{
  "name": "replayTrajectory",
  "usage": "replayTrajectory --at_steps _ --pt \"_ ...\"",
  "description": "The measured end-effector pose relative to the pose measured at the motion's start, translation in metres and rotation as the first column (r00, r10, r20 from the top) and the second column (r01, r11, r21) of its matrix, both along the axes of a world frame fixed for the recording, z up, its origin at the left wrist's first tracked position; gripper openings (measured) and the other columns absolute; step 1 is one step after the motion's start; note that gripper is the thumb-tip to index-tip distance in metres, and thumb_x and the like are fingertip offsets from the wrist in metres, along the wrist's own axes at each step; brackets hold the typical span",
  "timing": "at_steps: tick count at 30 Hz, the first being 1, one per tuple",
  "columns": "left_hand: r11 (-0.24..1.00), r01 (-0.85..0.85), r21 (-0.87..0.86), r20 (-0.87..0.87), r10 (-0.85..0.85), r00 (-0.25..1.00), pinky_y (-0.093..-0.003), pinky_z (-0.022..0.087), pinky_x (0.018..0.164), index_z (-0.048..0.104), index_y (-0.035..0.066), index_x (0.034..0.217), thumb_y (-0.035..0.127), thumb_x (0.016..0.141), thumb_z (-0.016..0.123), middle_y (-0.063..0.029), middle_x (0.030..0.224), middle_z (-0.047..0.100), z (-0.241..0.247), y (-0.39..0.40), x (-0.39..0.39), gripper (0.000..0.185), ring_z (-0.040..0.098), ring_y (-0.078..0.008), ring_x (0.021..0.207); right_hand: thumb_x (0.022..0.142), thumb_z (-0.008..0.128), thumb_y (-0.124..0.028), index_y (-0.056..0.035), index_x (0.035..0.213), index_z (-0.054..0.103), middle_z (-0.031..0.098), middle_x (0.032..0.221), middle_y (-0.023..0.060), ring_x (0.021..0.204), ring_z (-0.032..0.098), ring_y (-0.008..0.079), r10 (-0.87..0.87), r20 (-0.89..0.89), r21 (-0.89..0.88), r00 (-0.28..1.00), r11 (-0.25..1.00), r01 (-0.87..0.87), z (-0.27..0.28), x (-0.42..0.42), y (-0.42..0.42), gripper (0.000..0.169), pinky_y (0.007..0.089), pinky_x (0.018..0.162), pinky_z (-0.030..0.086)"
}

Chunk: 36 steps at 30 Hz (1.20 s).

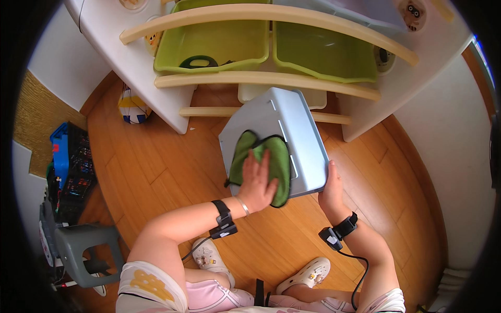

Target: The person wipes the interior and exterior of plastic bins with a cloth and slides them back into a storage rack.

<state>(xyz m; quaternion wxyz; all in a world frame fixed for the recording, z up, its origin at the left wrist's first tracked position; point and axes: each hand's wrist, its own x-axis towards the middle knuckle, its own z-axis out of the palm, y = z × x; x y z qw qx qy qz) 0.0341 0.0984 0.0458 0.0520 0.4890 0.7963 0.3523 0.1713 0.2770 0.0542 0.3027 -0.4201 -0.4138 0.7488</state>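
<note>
A light blue plastic storage bin (309, 144) is held up in front of me, tilted, one broad face towards me. My right hand (332, 187) grips its lower right edge. Flat against that face lies a green cloth (280, 160) with dark edging. My left hand (258, 180) presses on the cloth, fingers spread a little; whether the fingers pinch any of it is hard to see. The cloth covers part of the bin's slotted side. Each wrist wears a black strap with a small cabled device.
Ahead stands a white storage rack with cream rails (270, 82) and green bins (219, 43); the left one holds a dark green ring-shaped object (199, 62). A ball (134, 107) rests on the wooden floor (156, 156). At left are a grey stool (78, 250) and a blue toy case (60, 150).
</note>
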Motion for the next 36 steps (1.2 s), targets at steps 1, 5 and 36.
replayTrajectory --at_steps 1,5,36 --pt "0.997 0.065 0.033 -0.049 -0.064 0.997 -0.0635 0.015 0.113 0.018 -0.005 0.151 0.033 0.094 0.052 -0.0362 0.145 0.026 0.016 0.008 0.003 0.076 0.016 -0.0567 0.14 0.102 0.049 -0.041 0.006 0.105 0.062 0.063 0.09 0.0065 0.08 0.057 0.014 -0.006 -0.003 -0.023 1.0 1.0 0.005 0.003 -0.001 -0.001 0.049 0.0284 0.072 0.046" --pt "0.98 0.168 0.11 -0.179 -0.147 0.973 -0.063 0.014 0.113 0.021 -0.004 0.151 0.033 0.093 0.052 -0.0314 0.15 0.024 0.029 0.029 -0.002 0.076 0.02 -0.054 0.139 0.1 0.051 -0.044 0.0053 0.109 0.061 0.064 0.094 0.0075 0.083 0.059 0.0157 -0.032 0.001 -0.11 0.999 0.993 0.032 0.002 -0.002 0.001 0.051 0.0302 0.073 0.047" --pt "0.725 -0.481 -0.493 0.394 0.679 0.619 -0.0475 0.039 0.108 0.009 0.008 0.156 0.047 0.103 0.023 -0.0303 0.151 0.031 -0.06 -0.014 -0.06 0.067 0.046 -0.046 0.128 0.102 0.049 -0.044 0.0047 0.119 0.057 0.063 0.113 0.012 0.101 0.06 0.0185 0.043 -0.135 -0.171 0.99 0.983 -0.066 0.011 0.002 0.008 0.052 0.0333 0.086 0.048"
